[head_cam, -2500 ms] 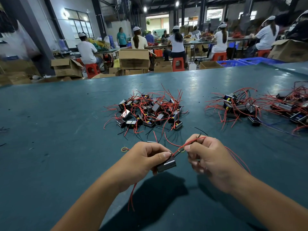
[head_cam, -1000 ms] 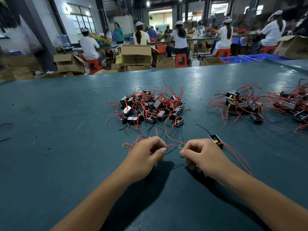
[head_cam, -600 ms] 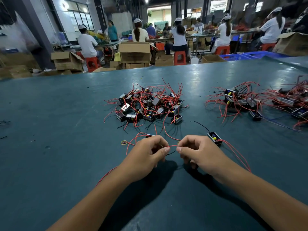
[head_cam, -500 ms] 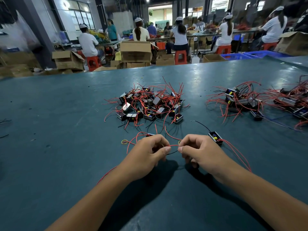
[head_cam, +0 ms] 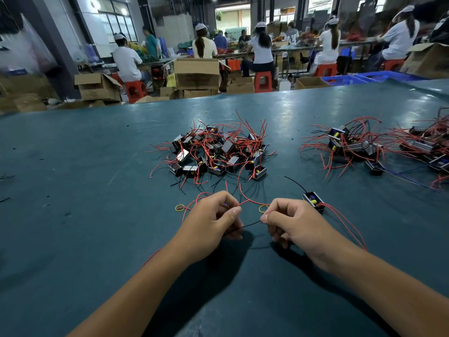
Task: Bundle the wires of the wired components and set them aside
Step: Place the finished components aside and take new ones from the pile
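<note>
- A thin black wire (head_cam: 245,225) ran between the two hands just below the frame's centre, pulled fairly straight, probably to gather it before looping.
- The left hand (head_cam: 211,224) had its fingers curled, thumb and forefinger pinching the wire's left end along with some red wires (head_cam: 194,203); what else sat inside the fist could not be told.
- The right hand (head_cam: 289,224) was likewise curled, its thumb and forefinger pinching the black wire's right end.
- A single component (head_cam: 313,201) lay on the table (head_cam: 73,166) just beyond the right hand, its red leads trailing toward the lower right.
- Two yellow rubber bands (head_cam: 180,208) lay close by the hands, one left of the left hand and one between the hands, seemingly kept in reach for tying.
- A loose pile of components (head_cam: 218,152) sat above centre; further piles (head_cam: 352,144) lay at the right edge of the frame, though whether those were bundled was unclear.
</note>
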Demonstrator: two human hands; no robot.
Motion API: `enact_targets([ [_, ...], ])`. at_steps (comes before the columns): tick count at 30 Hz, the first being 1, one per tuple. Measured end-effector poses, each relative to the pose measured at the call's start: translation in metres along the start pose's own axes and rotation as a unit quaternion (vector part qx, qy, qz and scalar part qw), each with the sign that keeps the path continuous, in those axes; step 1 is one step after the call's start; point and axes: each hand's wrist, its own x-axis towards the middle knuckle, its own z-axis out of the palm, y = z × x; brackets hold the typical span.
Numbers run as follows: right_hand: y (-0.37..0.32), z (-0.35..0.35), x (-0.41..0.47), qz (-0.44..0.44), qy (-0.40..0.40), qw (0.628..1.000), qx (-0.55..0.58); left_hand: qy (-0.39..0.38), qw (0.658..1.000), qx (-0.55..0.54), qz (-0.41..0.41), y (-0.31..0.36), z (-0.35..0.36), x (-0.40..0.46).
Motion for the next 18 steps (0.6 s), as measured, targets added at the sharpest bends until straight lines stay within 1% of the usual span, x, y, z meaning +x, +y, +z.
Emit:
enact_targets([
  [4,-0.0005,0.0002,-0.0001,-0.003,0.005,1.000,-0.006,-0.005,0.998,0.057,0.028,-0.0021,0.0022,0.0000],
  [8,-0.0002,0.0008,0.0001,-0.007,0.009,1.000,-0.020,-0.009,0.995,0.088,0.036,-0.0033,0.0029,-0.0013],
  [18,0.0020,0.0004,0.0007,-0.022,0.021,0.998,-0.061,-0.032,0.995,0.080,0.040,-0.0037,0.0034,-0.0016],
])
